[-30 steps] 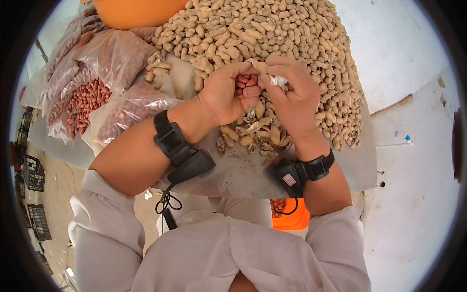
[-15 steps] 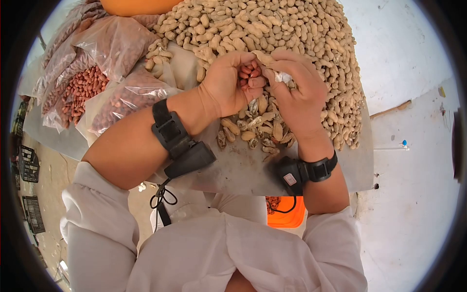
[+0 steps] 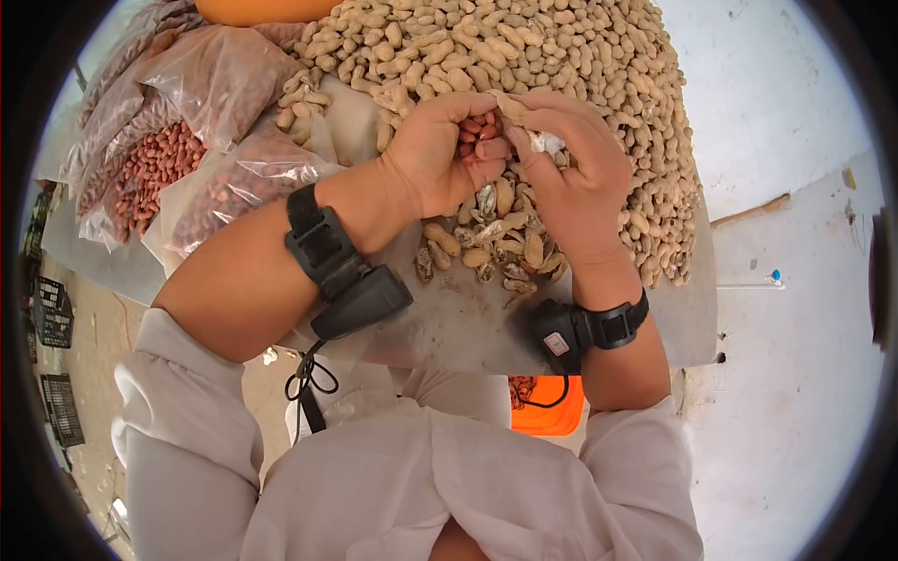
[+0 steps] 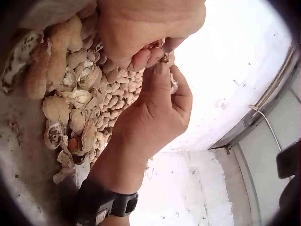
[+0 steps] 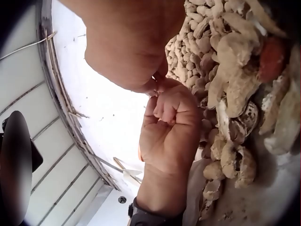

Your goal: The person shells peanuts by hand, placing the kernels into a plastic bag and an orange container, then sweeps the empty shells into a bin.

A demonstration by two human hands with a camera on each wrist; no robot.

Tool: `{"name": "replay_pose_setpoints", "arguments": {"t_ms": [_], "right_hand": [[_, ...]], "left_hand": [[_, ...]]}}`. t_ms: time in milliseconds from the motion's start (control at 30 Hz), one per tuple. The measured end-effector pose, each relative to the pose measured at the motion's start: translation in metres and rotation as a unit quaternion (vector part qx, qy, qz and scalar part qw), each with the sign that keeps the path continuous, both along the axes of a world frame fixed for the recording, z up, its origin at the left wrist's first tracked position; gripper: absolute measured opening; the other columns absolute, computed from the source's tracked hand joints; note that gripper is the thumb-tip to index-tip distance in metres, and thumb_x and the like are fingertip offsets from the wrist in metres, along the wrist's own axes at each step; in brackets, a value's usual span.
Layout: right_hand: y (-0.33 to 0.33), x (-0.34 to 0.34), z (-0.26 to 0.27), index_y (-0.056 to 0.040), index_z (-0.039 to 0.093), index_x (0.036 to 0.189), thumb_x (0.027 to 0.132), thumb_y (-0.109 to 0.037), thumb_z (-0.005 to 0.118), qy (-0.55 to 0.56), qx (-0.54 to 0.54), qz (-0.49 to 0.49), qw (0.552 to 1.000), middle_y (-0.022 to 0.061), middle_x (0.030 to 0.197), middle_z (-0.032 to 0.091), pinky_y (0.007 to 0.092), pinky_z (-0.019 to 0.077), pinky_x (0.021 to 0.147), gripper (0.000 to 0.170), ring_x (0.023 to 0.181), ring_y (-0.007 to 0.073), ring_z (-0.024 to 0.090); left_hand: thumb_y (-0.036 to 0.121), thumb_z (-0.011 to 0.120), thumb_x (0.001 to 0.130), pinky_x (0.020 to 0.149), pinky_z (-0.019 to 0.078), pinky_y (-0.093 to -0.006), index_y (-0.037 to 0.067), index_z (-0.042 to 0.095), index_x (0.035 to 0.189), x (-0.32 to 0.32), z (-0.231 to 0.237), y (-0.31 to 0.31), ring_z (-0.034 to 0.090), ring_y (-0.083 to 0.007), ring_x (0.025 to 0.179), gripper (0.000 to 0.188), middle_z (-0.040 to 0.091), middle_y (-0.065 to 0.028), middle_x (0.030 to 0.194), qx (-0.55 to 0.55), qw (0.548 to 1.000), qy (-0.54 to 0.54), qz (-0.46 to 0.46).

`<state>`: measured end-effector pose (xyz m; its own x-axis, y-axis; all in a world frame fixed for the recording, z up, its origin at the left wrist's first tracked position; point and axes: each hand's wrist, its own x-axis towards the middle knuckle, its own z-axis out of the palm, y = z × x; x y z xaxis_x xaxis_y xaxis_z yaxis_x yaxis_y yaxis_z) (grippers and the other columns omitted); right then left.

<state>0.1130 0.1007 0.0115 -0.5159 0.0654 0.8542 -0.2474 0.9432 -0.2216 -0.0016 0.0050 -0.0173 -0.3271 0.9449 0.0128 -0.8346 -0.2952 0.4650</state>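
In the head view my left hand (image 3: 430, 159) curls round several red peanut kernels (image 3: 475, 131) in its palm. Its thumb and forefinger meet one end of a tan peanut (image 3: 508, 107). From the other side my right hand (image 3: 582, 178) pinches that peanut between thumb and fingers. A white scrap (image 3: 547, 143) shows at the right fingers. Both hands are raised over the near side of a big heap of unshelled peanuts (image 3: 561, 56). Below them lie broken shells (image 3: 505, 245) on the table; the fingertips mostly hide the peanut in both wrist views.
Clear plastic bags (image 3: 220, 79) of red kernels stand at the left, one showing loose kernels (image 3: 154, 173). An orange container (image 3: 267, 9) is at the back. The grey table (image 3: 440, 332) ends near my body, with an orange tub (image 3: 552, 411) below. A white wall (image 3: 795, 280) rises at the right.
Both hands have moved slightly away from my body in the head view and keep their hold on the kernels and the peanut. The whole view has shifted a little.
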Motion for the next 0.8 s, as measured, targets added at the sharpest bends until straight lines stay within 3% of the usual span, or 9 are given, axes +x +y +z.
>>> {"name": "replay_pose_setpoints", "arguments": {"t_ms": [200, 300, 400, 500, 600, 700, 800], "right_hand": [[0.005, 0.0, 0.001, -0.0043, 0.064, 0.083, 0.07, -0.003, 0.068, 0.012, 0.002, -0.018, 1.0, 0.0079, 0.084, 0.064, 0.0277, 0.0496, 0.066, 0.014, 0.077, 0.0215, 0.062], [-0.005, 0.002, 0.003, -0.0044, 0.063, 0.082, 0.07, -0.004, 0.068, -0.037, -0.122, -0.03, 0.991, 0.0085, 0.081, 0.064, 0.0262, 0.0491, 0.064, 0.013, 0.077, 0.0215, 0.061], [0.004, 0.001, -0.004, -0.0034, 0.063, 0.083, 0.074, -0.004, 0.066, -0.044, -0.1, -0.053, 0.993, 0.0075, 0.081, 0.064, 0.0245, 0.0486, 0.059, 0.01, 0.071, 0.0168, 0.061], [0.005, -0.001, -0.009, -0.0001, 0.063, 0.086, 0.077, -0.005, 0.063, -0.051, -0.312, 0.011, 0.949, 0.0069, 0.079, 0.065, 0.0227, 0.0484, 0.055, 0.01, 0.064, 0.0116, 0.06], [0.001, 0.0, -0.004, 0.0038, 0.062, 0.088, 0.079, -0.004, 0.062, -0.051, -0.447, 0.077, 0.89, 0.0071, 0.076, 0.064, 0.0214, 0.0486, 0.055, 0.012, 0.062, 0.009, 0.059], [0.003, -0.003, -0.009, 0.0061, 0.062, 0.089, 0.079, -0.004, 0.062, -0.029, -0.481, 0.118, 0.868, 0.0087, 0.074, 0.064, 0.0213, 0.0492, 0.056, 0.014, 0.061, 0.0107, 0.06], [-0.001, -0.002, -0.004, 0.0036, 0.063, 0.088, 0.079, -0.004, 0.063, -0.033, -0.451, 0.079, 0.889, 0.007, 0.076, 0.064, 0.0224, 0.0492, 0.058, 0.012, 0.065, 0.0099, 0.061]], "left_hand": [[0.014, 0.053, 0.088, 0.045, 0.0324, -0.0205, 0.005, 0.049, 0.068, 0.004, 0.003, -0.001, 0.038, -0.0091, 0.051, 0.023, 0.045, -0.0006, 0.063, -0.013, 1.0, 0.025, 0.011], [0.014, 0.052, 0.09, 0.045, 0.0321, -0.0198, 0.005, 0.052, 0.073, 0.008, 0.002, 0.0, 0.038, -0.0077, 0.052, 0.02, 0.048, -0.0002, 0.067, -0.031, 0.992, 0.114, 0.051], [0.014, 0.052, 0.091, 0.046, 0.0316, -0.019, 0.004, 0.054, 0.078, 0.012, 0.001, -0.001, 0.038, -0.0064, 0.052, 0.017, 0.052, -0.0003, 0.07, -0.047, 0.978, 0.19, 0.077], [0.015, 0.054, 0.091, 0.045, 0.0309, -0.0188, 0.003, 0.055, 0.08, 0.016, -0.001, 0.0, 0.038, -0.0062, 0.052, 0.016, 0.054, -0.001, 0.071, -0.042, 0.966, 0.237, 0.099], [0.015, 0.055, 0.091, 0.045, 0.0304, -0.0188, 0.004, 0.055, 0.079, 0.016, -0.004, 0.002, 0.037, -0.0062, 0.05, 0.016, 0.053, -0.0005, 0.069, -0.055, 0.943, 0.304, 0.124], [0.016, 0.055, 0.091, 0.045, 0.0302, -0.019, 0.004, 0.055, 0.079, 0.018, -0.003, 0.001, 0.035, -0.0061, 0.049, 0.017, 0.052, 0.0005, 0.067, -0.053, 0.946, 0.292, 0.127], [0.016, 0.055, 0.091, 0.045, 0.03, -0.019, 0.004, 0.055, 0.079, 0.016, -0.003, 0.002, 0.035, -0.0061, 0.049, 0.017, 0.049, 0.0015, 0.066, -0.038, 0.966, 0.233, 0.103]]}}
